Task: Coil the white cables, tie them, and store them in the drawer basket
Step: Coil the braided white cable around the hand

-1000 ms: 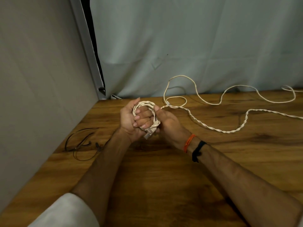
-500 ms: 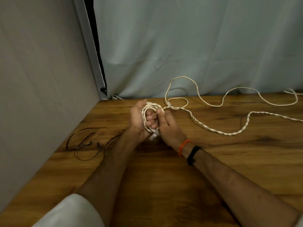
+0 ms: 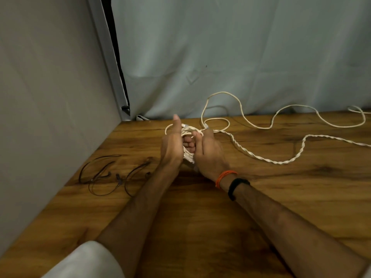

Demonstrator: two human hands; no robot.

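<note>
While wrapped in the white cable (image 3: 261,155), left hand (image 3: 172,145) gripping its coil, right hand (image 3: 208,153) pinching.

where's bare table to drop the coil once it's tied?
Bare wood between the two forearms, in front of the left hand and right hand, and right of the right forearm, below the white cable. Crowded: black ties by the left wall, and loose cable along the back edge.

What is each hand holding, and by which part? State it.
Both the left hand and right hand hold the twisted white cable by its coiled end.
</note>
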